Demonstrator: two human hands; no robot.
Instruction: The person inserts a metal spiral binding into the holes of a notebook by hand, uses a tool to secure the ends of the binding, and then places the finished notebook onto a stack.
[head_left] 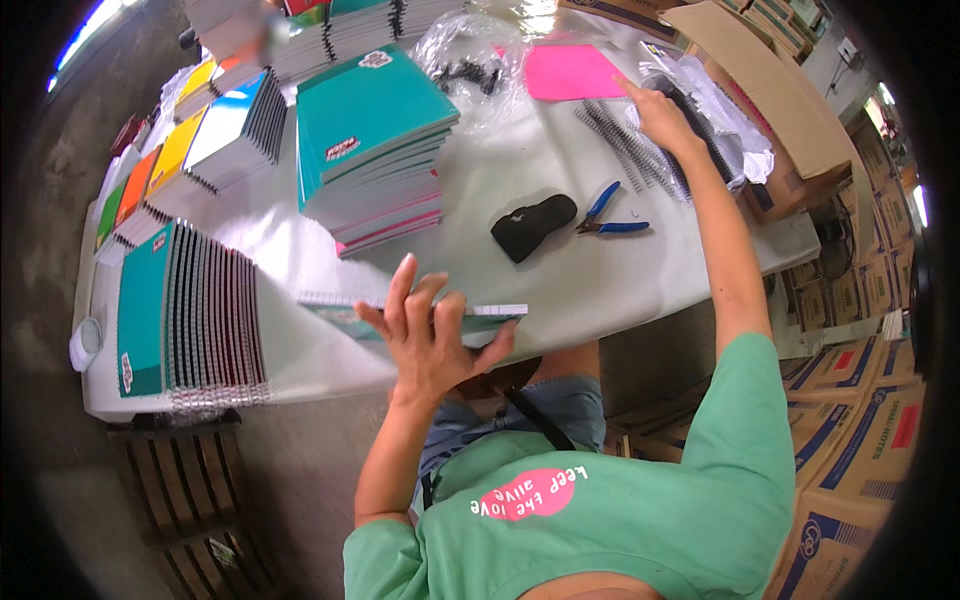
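My left hand (425,335) grips a notebook (495,312) near the table's front edge. The notebook stands on its edge, with its page edges upward and a teal cover toward me. My fingers spread above it and my thumb lies along its near side. Far to the right, my right hand (662,118) reaches over loose black spiral coils (615,145). Its index finger stretches toward a bright pink sheet (568,73); I see nothing held in it. Blue-handled cutting pliers (610,220) lie opened between my hands, beside a black pouch-like object (533,226).
A tall stack of teal covers and pages (370,135) stands left of centre. Spiral-bound teal notebooks (205,310) are piled at the left front. Behind lie clear plastic wrap (470,60) and colourful notebooks (240,120). An opened cardboard box (790,150) stands at right.
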